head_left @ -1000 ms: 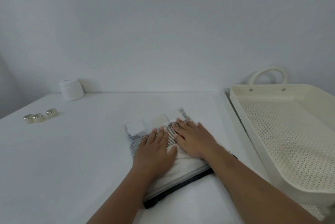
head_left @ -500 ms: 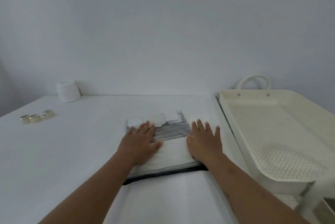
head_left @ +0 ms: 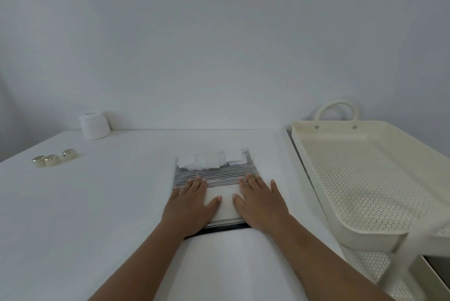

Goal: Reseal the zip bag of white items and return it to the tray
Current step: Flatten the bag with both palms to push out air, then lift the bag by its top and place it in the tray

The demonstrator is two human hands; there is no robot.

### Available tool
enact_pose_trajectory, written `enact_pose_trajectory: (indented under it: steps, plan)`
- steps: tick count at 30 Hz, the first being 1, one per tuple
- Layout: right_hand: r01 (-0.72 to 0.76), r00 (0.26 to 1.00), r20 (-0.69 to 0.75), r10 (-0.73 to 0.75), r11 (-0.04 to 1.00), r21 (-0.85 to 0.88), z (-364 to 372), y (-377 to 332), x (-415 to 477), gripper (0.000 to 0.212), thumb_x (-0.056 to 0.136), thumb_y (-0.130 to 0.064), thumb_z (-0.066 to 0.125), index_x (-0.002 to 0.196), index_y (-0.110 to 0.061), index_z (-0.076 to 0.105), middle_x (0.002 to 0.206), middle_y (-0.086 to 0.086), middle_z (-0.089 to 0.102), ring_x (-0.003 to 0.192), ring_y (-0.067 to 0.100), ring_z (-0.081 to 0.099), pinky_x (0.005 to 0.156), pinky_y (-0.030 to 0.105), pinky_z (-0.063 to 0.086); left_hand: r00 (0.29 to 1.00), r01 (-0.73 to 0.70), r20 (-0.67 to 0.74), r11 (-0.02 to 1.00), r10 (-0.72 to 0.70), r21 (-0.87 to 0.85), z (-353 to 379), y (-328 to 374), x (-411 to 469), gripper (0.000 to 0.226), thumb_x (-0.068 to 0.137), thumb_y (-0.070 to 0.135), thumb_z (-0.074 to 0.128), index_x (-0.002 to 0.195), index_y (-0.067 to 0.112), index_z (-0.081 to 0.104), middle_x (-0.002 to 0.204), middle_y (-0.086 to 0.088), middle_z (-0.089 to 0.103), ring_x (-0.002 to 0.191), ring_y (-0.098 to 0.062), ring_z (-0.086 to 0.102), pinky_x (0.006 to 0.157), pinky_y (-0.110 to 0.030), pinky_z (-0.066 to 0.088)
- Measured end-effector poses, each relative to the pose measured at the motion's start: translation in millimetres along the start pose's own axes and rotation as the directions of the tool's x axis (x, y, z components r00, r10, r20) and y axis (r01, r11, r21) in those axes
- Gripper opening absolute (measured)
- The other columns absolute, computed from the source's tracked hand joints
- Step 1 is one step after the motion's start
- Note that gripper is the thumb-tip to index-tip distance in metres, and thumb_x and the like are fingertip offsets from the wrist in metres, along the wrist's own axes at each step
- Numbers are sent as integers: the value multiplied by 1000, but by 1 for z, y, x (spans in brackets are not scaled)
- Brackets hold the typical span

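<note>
Zip bag [head_left: 215,174], striped with white squares bunched at its far end, lies flat on the bench [head_left: 109,203] under both open-palmed hands, left hand [head_left: 192,203] and right hand [head_left: 261,201].

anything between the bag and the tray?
Nothing visible. Both hands, left and right, lie flat on the bag. Only bare table separates it from the tray to its right, whose top shelf looks empty.

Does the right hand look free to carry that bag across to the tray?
Probably yes. The right hand lies flat on the zip bag, and the bare tray sits just right with nothing between.
</note>
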State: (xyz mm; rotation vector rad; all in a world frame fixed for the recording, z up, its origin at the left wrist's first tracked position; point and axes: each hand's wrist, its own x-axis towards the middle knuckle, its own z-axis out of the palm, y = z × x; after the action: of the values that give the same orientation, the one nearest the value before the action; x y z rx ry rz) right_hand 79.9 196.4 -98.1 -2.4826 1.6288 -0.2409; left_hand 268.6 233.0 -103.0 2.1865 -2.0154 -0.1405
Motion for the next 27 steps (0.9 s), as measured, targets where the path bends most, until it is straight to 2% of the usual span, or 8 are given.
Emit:
enact_pose_trajectory:
  steps: [4, 7, 11, 16, 19, 22, 24, 27]
  plan:
    - [-112, 994, -13, 111, 994, -9, -4, 4, -2, 68, 95, -56, 18, 153, -20, 10, 164, 1, 5, 150, 24, -2, 119, 54, -4, 991, -44, -124, 999, 46, 21, -8, 5, 6, 69, 90, 61, 28, 145, 19, 31, 157, 0, 30, 143, -17, 25, 116, -38, 21]
    - [-74, 996, -45, 73, 997, -17, -15, 6, 0, 64, 96, -53, 26, 150, -19, 20, 161, 2, 17, 149, 25, 7, 119, 55, 0, 941, -149, -297, 987, 163, 68, -15, 11, 0, 54, 90, 58, 38, 129, 21, 48, 136, 4, 55, 124, -19, 50, 98, -35, 39]
    - [43, 998, 45, -47, 995, 85, -37, 9, -7, 51, 95, -52, 40, 138, -27, 44, 151, -2, 42, 140, 23, 32, 116, 46, 21, 969, -225, -110, 974, 220, -40, -18, 9, -18, 67, 81, 72, 44, 131, 28, 49, 134, 10, 54, 122, -12, 49, 97, -30, 39]
    - [41, 975, 206, -84, 978, 205, -54, 8, -26, 62, 78, -60, 64, 133, -36, 52, 150, -7, 42, 137, 17, 36, 112, 39, 31, 964, -267, -47, 952, 262, -153, -34, 3, -38, 82, 62, 79, 62, 130, 34, 51, 133, 17, 53, 123, -6, 46, 102, -27, 37]
    - [71, 965, 233, -119, 976, 208, -56, 5, -37, 61, 75, -57, 70, 131, -38, 54, 150, -8, 39, 137, 18, 35, 107, 38, 40, 944, -331, -55, 923, 326, -195, -41, 3, -47, 66, 66, 69, 69, 122, 35, 59, 123, 18, 58, 116, -3, 48, 100, -26, 39]
    - [123, 942, 290, -169, 978, 170, -52, 1, -48, 62, 79, -53, 68, 135, -34, 50, 153, -6, 33, 141, 18, 27, 114, 39, 28, 915, -403, -65, 897, 398, -181, -45, 11, -57, 37, 77, 48, 70, 110, 31, 67, 107, 13, 64, 102, -6, 53, 90, -24, 43]
    - [155, 951, 237, -197, 971, 184, -49, -1, -54, 50, 84, -45, 67, 131, -30, 56, 147, -3, 42, 136, 17, 35, 112, 38, 31, 902, -432, -46, 896, 429, -105, -47, 21, -64, 23, 82, 37, 63, 102, 29, 70, 98, 9, 65, 93, -11, 56, 83, -30, 47]
    - [250, 964, 82, -255, 966, 62, -45, -6, -62, 25, 90, -28, 56, 113, -24, 68, 117, 2, 59, 110, 22, 54, 85, 38, 48, 909, -414, -37, 909, 415, 46, -47, 36, -68, 24, 85, 30, 53, 104, 25, 66, 100, 6, 63, 95, -15, 57, 80, -36, 50]
